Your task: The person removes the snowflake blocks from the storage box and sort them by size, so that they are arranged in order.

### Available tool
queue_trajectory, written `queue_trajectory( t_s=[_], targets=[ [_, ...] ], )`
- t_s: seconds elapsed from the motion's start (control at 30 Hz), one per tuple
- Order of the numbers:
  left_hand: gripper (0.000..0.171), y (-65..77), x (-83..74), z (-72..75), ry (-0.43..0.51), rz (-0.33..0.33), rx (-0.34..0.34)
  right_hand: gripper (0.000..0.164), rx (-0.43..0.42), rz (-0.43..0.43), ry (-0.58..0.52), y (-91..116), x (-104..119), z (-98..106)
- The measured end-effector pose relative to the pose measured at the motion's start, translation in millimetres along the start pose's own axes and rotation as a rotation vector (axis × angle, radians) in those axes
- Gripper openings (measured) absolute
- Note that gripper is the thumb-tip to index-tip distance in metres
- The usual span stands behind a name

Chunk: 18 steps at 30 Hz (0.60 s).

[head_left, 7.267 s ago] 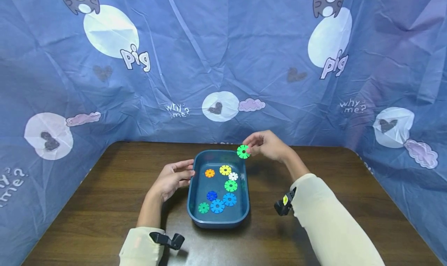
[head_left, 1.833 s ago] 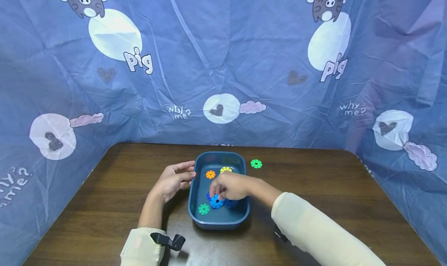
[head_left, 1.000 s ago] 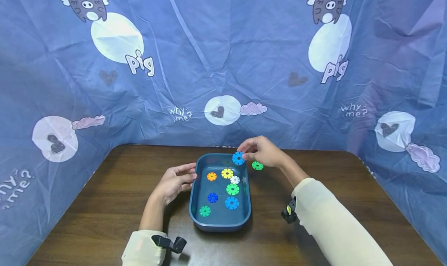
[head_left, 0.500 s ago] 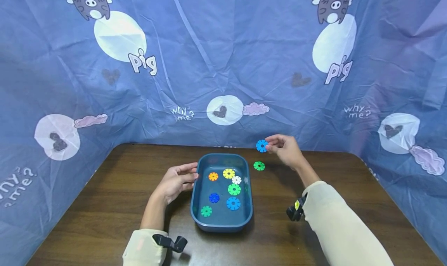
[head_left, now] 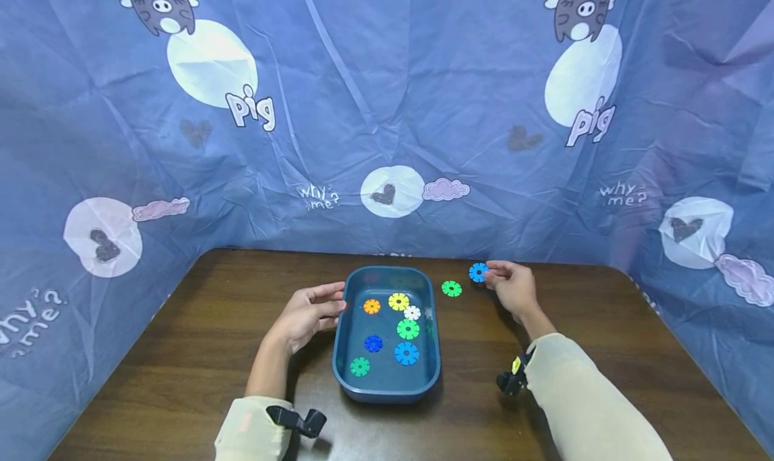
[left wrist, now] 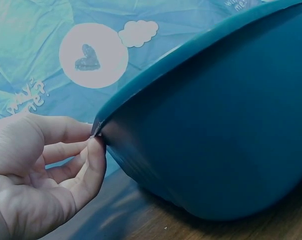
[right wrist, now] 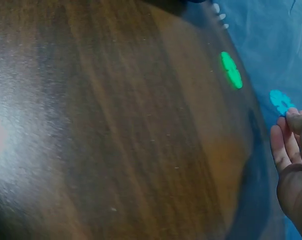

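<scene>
My left hand (head_left: 302, 318) pinches the rim of a dark blue plastic tub (head_left: 387, 395) at its left side; the left wrist view shows thumb and forefinger on that rim (left wrist: 141, 82). With thumb and fingertips my right hand (head_left: 515, 291) holds a blue notched disc (head_left: 474, 273) by its edge, near the table's back edge and right of the tub. The disc looks tilted in the right wrist view, just above or at the table; I cannot tell if it touches. To its left a green notched disc (head_left: 446, 288) lies flat on the table.
Inside the tub lie several more notched discs, among them an orange disc (head_left: 366, 306), a yellow disc (head_left: 393, 302), a white disc (head_left: 408, 312) and a blue disc (head_left: 400, 354). Behind the brown wooden table (head_left: 181, 353) hangs a blue printed cloth (head_left: 338, 125).
My right hand put the green disc on the table, took a blue disc from the tub, carried it right past the green one and lowered it. My left hand kept its hold on the rim.
</scene>
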<state>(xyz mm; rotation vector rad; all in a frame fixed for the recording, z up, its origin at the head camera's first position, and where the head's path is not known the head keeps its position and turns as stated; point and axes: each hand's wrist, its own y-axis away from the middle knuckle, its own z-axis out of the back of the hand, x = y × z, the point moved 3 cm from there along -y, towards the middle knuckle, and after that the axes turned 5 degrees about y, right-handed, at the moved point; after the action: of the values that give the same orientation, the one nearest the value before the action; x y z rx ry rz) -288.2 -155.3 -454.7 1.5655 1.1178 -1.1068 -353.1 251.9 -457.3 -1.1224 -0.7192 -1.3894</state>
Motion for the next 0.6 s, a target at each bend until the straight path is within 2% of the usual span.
queue_trajectory(
  t_s=[0.2,0.47,0.6],
  targets=[
    [0.051,0.4,-0.4,0.0,-0.008,-0.003,-0.009,0.025,0.035,-0.046,0.07,4.2,-7.0,-3.7],
    [0.052,-0.2,0.2,0.7,-0.004,0.002,-0.001,0.022,0.084,-0.02,0.311,4.0,-7.0,-6.8],
    [0.051,0.0,0.7,1.3,-0.009,0.006,-0.002,0.021,0.108,-0.015,0.378,4.9,-7.3,-8.3]
  ],
)
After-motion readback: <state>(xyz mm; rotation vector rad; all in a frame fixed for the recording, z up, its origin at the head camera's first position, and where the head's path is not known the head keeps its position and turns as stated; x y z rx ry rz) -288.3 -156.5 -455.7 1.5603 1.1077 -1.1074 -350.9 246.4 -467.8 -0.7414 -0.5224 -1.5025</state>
